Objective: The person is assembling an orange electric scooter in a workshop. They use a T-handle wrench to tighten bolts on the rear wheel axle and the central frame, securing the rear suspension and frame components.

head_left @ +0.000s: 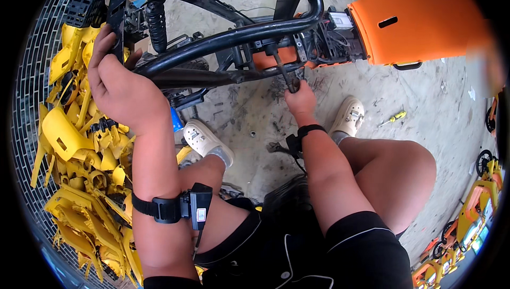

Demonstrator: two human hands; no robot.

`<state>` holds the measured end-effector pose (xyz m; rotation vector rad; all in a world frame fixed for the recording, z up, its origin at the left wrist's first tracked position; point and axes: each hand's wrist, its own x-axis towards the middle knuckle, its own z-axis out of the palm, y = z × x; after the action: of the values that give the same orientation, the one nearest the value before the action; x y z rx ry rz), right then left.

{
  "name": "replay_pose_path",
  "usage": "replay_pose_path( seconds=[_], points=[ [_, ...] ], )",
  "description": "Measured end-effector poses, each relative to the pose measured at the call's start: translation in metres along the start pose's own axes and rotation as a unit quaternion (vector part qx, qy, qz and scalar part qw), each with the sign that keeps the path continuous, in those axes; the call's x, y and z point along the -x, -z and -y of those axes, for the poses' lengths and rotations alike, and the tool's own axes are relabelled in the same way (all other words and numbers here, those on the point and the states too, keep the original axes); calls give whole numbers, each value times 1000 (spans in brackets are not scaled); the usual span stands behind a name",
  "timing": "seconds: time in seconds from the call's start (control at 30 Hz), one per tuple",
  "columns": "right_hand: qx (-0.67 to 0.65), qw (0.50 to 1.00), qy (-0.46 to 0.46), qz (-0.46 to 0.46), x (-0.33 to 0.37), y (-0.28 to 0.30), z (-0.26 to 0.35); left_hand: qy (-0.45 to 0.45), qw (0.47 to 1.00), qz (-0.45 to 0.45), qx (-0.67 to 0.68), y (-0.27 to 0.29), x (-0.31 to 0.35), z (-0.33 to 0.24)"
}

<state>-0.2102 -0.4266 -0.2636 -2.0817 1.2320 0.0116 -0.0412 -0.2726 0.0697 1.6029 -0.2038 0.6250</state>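
Note:
A black tubular vehicle frame (234, 34) stretches across the upper part of the head view. At its left end, my left hand (130, 90) grips a flat black bar (118, 15), fingers on one side and thumb on the other. My right hand (302, 99) is closed around the lower end of a dark rod-shaped tool (284, 70), its shaft slanting up to the frame's middle. The tool's upper tip meets the frame among brackets; its exact seat is hidden. A black coil-spring shock absorber (156, 23) stands beside the left end.
An orange panel (419, 21) joins the frame at the right, near a silver box (340, 21) with wiring. Yellow plastic parts (66, 135) are heaped at the left. A yellow screwdriver (396, 117) lies on the concrete floor (446, 114). Yellow-orange vehicles (473, 204) line the lower right.

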Motion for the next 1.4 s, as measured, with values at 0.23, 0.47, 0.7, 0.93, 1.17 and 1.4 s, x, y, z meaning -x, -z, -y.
replay_pose_path(
  seconds=[0.23, 0.47, 0.7, 0.93, 1.17, 1.4],
  points=[
    [-1, 997, -9, 75, -1, 4, 3, -18, 1000, 0, 2, 1, -4, 3],
    [-140, 978, -98, 116, 33, -43, 44, -26, 999, 8, 18, -3, -7, 7],
    [-180, 971, -125, 98, 46, -37, 58, -24, 999, 9, 31, -4, -6, 5],
    [-85, 981, -169, 50, 30, -25, 40, 6, 1000, 12, -11, -2, -4, -1],
    [37, 999, 31, 0, 8, 1, 14, 0, 1000, -5, 5, -2, -4, 1],
    [-7, 994, 15, 106, -4, 13, 13, -34, 999, -3, 17, 1, -8, 8]
  ],
)
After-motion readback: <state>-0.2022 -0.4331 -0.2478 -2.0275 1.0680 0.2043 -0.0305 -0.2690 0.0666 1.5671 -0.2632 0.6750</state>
